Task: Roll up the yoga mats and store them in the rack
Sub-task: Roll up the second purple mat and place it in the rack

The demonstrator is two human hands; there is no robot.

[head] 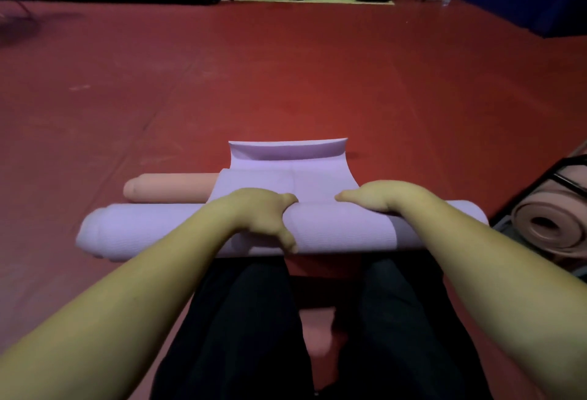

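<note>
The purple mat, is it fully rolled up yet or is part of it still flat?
Not fully: the purple mat is mostly rolled, with a short flat tail beyond both hands.

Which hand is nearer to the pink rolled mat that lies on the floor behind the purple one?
The left hand. It grips the purple roll just in front of the pink rolled mat; the right hand rests farther right on the roll.

One view only: your head camera, wide-angle, looking forward and down from above your forearms. Close on purple mat roll (333, 228) at 6 o'clock, legs below it. Red floor (286, 75) stretches toward 12 o'clock; blue banners at 11 and 1. Frame edges bend. No second view to share.
</note>
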